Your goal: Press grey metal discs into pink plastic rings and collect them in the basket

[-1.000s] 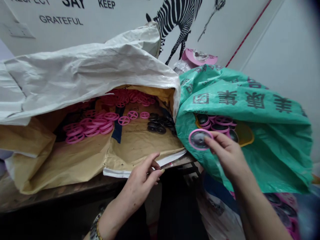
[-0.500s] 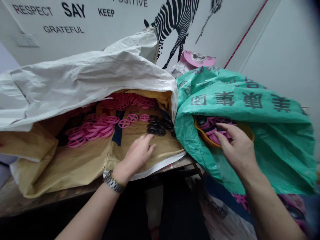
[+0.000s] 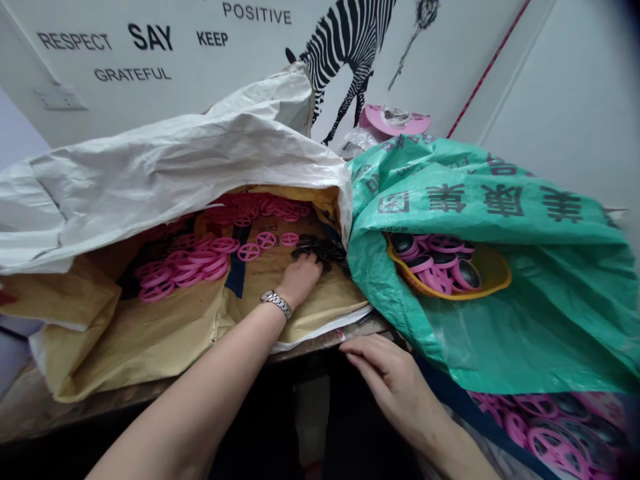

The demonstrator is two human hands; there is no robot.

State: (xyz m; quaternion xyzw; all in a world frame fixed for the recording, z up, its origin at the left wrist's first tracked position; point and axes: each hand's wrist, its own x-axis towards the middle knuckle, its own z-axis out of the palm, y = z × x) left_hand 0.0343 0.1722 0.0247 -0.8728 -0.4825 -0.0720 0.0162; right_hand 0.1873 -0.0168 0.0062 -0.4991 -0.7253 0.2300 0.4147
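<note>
There is one view, from a camera worn on the person's head. It looks forward and down over both forearms, close to the worktop (image 3: 150, 393) edge. The left hand (image 3: 300, 277) reaches ahead at centre frame, the right hand (image 3: 387, 373) sits lower and nearer. A wall (image 3: 550, 100) closes the view beyond the hands.

White wall (image 3: 550, 80) with zebra decal (image 3: 350, 47) and black lettering (image 3: 150, 37). Crumpled white plastic sack (image 3: 165, 167) on top. Green woven bag (image 3: 500, 220) beside it, printed in dark characters.
</note>
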